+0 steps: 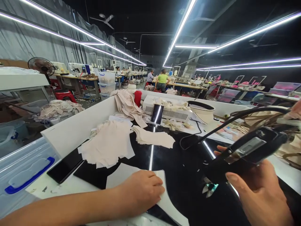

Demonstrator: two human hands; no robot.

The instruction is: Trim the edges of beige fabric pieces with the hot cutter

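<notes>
Right hand point(265, 188) wrapped round a black tool point(249, 160)
Can't read its silver plate point(249, 149) from here; my left hand point(141, 191) rests loosely curled on a white piece point(171, 204).

On the counter point(183, 179), a flat piece point(117, 177) is covered in part by the left hand point(142, 190). Behind it, a stack of cloth pieces point(107, 142) is laid to the left and a smaller stack point(154, 138) to the right. Farther back, a vented box point(174, 115) is set between draped cloth point(127, 102) and a round container point(203, 113). Snips point(210, 188) are placed between the hands, near the corded device point(246, 152) held in the right hand point(263, 194). A storage bin point(30, 175) is stood left of the counter.
</notes>
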